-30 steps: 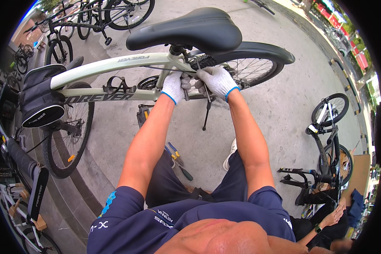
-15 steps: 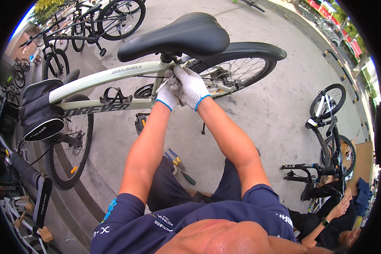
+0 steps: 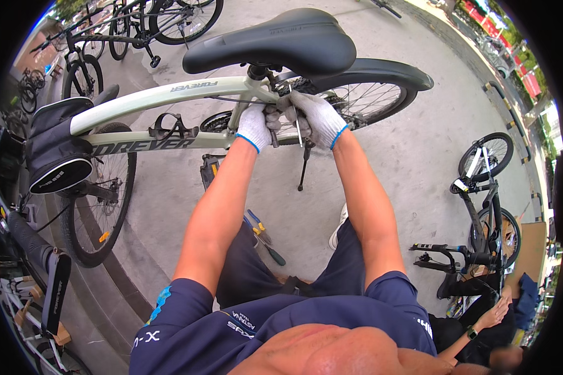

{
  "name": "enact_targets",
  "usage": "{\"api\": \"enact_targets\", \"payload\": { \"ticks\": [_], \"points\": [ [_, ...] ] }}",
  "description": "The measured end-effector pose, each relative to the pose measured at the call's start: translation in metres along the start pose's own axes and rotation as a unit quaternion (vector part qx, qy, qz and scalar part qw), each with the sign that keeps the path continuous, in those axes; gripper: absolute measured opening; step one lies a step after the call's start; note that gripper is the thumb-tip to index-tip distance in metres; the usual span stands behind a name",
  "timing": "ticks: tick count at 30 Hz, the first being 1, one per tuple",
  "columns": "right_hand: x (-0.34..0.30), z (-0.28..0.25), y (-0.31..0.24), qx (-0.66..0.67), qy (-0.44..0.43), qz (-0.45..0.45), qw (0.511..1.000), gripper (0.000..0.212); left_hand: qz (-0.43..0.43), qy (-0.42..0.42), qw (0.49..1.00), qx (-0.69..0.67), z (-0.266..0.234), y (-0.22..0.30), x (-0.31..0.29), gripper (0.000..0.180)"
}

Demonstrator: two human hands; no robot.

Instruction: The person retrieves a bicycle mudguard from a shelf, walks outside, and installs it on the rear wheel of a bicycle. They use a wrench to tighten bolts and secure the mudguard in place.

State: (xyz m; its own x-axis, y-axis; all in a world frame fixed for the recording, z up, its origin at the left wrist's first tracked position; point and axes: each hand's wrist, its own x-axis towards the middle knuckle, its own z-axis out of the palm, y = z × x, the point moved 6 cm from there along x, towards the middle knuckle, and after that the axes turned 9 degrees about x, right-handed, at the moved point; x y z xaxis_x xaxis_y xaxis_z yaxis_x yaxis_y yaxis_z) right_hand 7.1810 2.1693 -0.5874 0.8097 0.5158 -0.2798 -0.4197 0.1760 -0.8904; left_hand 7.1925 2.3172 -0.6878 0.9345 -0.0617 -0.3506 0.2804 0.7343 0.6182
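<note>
Both my hands wear white knit gloves with blue cuffs and grey palms. They are just below the black saddle (image 3: 275, 44) of a pale green bicycle (image 3: 144, 100), beside the seat tube and in front of the rear wheel. My left hand (image 3: 254, 127) is closed around a short dark rod (image 3: 275, 139), whose lower end sticks out below the fingers. My right hand (image 3: 319, 120) pinches a thin silver rod (image 3: 298, 128) that points downward; its exact kind is unclear. The fingers of the two hands are close together, and the gloves partly hide what they hold.
Pliers with yellow-and-blue handles (image 3: 256, 222) and a dark green-handled tool (image 3: 275, 255) lie on the concrete between my legs. The kickstand (image 3: 304, 165) hangs below my right hand. Parked bikes (image 3: 131, 37) stand at upper left; a partly assembled bike (image 3: 491, 212) and a seated person (image 3: 481, 325) are at right.
My hands, pressed together half a second ago, have come apart, with the right one shifted to the right. The silver rod and the dark rod now show. The bicycle appears slightly higher in view.
</note>
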Motion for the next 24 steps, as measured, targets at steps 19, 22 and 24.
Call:
{"api": "enact_targets", "payload": {
  "ticks": [19,22,24],
  "points": [
    [0.009,-0.009,-0.008,-0.179,-0.028,-0.023,0.983,0.041,0.006,0.026,1.000,-0.006,0.003,0.002,-0.003,0.028],
    [0.011,-0.005,-0.001,-0.087,-0.043,-0.003,0.995,0.041,0.005,-0.004,1.000,-0.001,0.003,0.001,0.002,0.031],
    [0.015,0.012,0.011,0.055,-0.067,0.032,0.996,0.039,0.002,0.040,0.999,0.033,-0.004,-0.005,0.007,0.035]
  ]
}}
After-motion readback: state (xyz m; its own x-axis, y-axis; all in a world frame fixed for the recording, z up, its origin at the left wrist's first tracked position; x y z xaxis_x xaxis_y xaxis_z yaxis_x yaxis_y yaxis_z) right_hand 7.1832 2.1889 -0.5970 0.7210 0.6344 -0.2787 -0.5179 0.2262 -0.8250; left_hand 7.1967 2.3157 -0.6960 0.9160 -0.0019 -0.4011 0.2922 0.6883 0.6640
